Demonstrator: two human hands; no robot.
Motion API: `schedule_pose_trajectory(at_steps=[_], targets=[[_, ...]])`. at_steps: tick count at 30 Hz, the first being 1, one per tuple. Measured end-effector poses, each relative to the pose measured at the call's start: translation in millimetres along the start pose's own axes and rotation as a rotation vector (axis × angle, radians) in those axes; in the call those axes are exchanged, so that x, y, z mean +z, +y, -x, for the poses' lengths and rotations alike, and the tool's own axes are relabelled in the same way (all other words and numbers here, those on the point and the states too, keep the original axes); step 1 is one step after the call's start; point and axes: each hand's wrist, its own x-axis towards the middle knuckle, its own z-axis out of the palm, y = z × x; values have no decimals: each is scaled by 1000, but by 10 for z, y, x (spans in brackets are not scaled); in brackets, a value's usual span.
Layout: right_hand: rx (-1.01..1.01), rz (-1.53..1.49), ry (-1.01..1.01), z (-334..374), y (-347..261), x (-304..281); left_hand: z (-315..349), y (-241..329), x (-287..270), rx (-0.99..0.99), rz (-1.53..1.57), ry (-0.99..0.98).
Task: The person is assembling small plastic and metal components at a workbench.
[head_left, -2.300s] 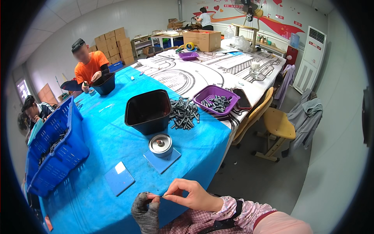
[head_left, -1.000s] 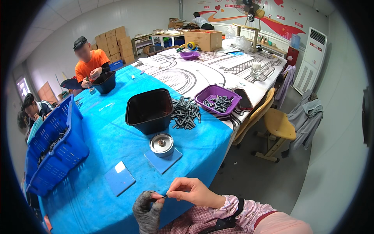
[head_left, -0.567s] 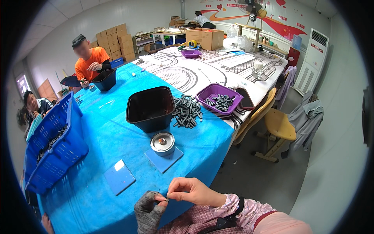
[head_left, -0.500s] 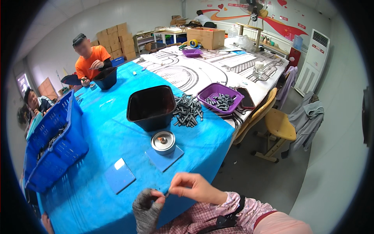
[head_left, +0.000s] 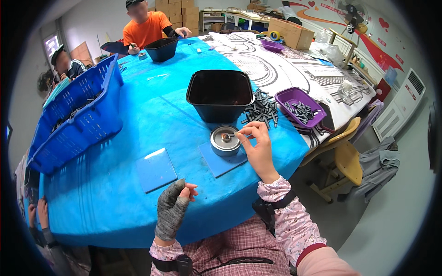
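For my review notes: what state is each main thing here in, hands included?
Right hand: pinching a small dark piece over the tin
Left hand: gloved, fingers curled; contents unclear
Round tin: standing on a tile, orange glow at centre
Left blue tile: flat
Near black bin: open, upright
Pile of dark pieces: loose
Purple basin: holding pieces
Blue crate: open, holding dark pieces

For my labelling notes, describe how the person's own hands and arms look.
The left hand wears a grey fingerless fabric glove; the right hand is bare. Both sleeves are pink floral fabric, circled by black straps; a maroon band edges the right one.
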Motion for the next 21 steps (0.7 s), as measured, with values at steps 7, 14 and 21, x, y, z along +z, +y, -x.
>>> schedule_pose_trajectory(at_steps=[7,14,21], targets=[[15,4,18,27,10,54,28,9,-27,-29,15,0],[19,6,-8,6,2,55,18,-72,-89,-6,75,-53],[26,7,-15,9,-5,59,7,-89,-136,-16,33,-119]])
